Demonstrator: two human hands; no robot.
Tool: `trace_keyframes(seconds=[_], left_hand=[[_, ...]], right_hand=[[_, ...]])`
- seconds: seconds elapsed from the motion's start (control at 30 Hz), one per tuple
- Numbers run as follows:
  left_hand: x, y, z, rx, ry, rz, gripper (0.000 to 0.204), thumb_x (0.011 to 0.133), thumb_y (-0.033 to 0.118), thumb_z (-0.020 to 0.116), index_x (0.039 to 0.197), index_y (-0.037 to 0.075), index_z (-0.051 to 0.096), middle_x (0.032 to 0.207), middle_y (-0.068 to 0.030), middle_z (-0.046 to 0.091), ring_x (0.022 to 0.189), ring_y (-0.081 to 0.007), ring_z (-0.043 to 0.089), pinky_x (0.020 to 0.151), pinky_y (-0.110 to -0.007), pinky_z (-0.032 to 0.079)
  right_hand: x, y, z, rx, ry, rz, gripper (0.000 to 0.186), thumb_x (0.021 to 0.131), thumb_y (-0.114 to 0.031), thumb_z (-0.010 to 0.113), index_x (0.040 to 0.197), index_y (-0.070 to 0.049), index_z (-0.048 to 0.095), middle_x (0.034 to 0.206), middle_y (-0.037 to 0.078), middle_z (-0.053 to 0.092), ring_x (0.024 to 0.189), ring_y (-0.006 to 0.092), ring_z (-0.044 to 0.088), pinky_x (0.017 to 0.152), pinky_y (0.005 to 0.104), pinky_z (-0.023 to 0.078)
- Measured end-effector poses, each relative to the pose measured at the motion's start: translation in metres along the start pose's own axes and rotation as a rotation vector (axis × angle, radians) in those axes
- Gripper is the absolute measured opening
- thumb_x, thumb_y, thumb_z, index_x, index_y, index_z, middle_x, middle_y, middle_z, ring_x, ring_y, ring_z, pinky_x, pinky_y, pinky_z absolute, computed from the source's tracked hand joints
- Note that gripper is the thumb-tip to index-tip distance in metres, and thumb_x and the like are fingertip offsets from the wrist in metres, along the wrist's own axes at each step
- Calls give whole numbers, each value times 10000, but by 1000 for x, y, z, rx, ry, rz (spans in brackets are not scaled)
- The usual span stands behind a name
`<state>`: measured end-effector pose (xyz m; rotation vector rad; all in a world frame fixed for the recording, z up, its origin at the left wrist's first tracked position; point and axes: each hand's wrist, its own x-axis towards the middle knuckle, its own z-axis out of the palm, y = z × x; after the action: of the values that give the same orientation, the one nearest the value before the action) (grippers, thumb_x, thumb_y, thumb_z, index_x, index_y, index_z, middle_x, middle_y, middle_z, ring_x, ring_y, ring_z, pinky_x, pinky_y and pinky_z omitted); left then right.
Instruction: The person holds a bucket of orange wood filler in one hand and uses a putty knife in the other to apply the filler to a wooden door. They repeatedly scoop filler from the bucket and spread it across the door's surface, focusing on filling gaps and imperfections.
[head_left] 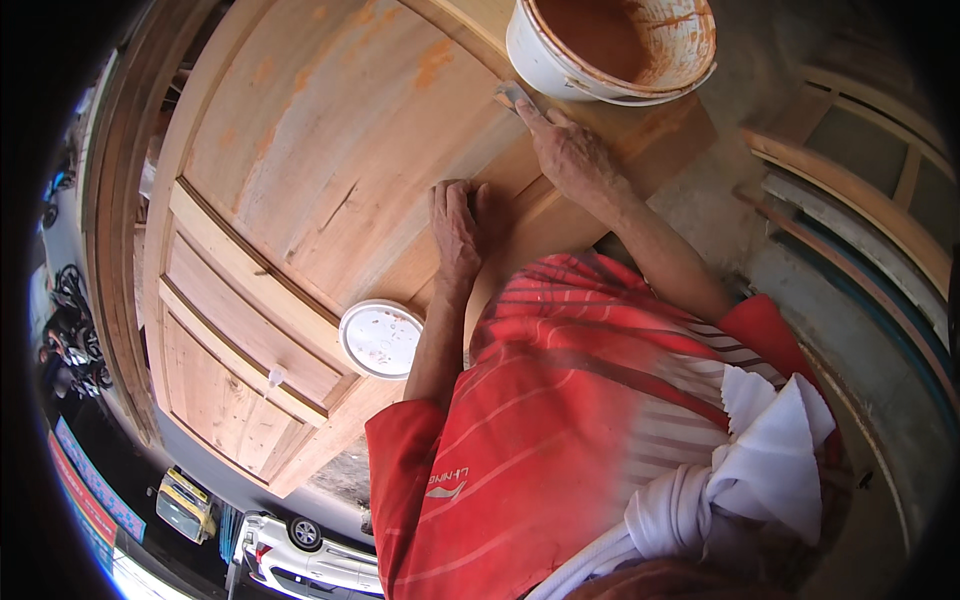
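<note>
A large panelled wooden door point(350, 170) lies flat in front of me, with orange-brown smears on its far panel. My right hand point(580, 165) is closed on a small flat scraper point(513, 97), its forefinger stretched along it, at the door's frame beside the bucket. My left hand point(457, 230) rests on the door nearer to me with its fingers curled under; whatever they may hold is hidden. Beyond my right hand stands a white bucket point(545, 70) with reddish-brown paste inside. A white round lid point(381, 340) with brown specks lies by my left forearm.
A small pale piece point(275, 378) sits on a lower rail of the door. Wooden frames point(860, 190) lean at the right. Long timber boards point(110, 230) stand along the left. Outside are a white car point(310, 555), a yellow vehicle point(185, 505) and motorbikes point(75, 330).
</note>
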<state>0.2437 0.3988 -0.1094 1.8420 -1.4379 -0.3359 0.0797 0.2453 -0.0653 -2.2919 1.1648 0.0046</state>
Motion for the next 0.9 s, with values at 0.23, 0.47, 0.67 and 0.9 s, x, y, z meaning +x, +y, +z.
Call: trace_keyframes(seconds=[0.23, 0.47, 0.67, 0.9], left_hand=[[1, 0, 0, -32, -1, -17, 144, 945, 84, 730, 969, 38, 596, 934, -156, 628, 899, -363, 596, 802, -471, 468], [5, -1, 1, -45, 39, -32, 137, 939, 81, 730, 974, 39, 604, 935, -155, 630, 904, -367, 598, 809, -471, 472], [1, -4, 6, -39, 62, -31, 140, 936, 99, 742, 963, 46, 615, 912, -152, 631, 876, -364, 597, 788, -470, 468], [0, -2, 8, -66, 33, -18, 125, 943, 88, 736, 960, 51, 619, 909, -148, 634, 875, -362, 598, 781, -466, 469]], right_hand=[[-7, 5, 5, -40, 1, -8, 531, 1026, -90, 485, 1555, -98, 440, 1062, 254, 634, 900, 456, 687, 790, 552, 582], [6, 0, 2, -58, 3, -28, 518, 1021, -89, 497, 1537, -66, 465, 1100, 262, 639, 941, 449, 697, 813, 544, 588], [-2, 1, 0, -26, -31, -12, 534, 1017, -84, 501, 1548, -68, 451, 1113, 277, 638, 944, 448, 696, 826, 536, 585], [-31, 10, 3, -49, -73, 25, 541, 1030, -93, 499, 1567, -93, 429, 1058, 269, 631, 929, 452, 691, 818, 543, 579]])
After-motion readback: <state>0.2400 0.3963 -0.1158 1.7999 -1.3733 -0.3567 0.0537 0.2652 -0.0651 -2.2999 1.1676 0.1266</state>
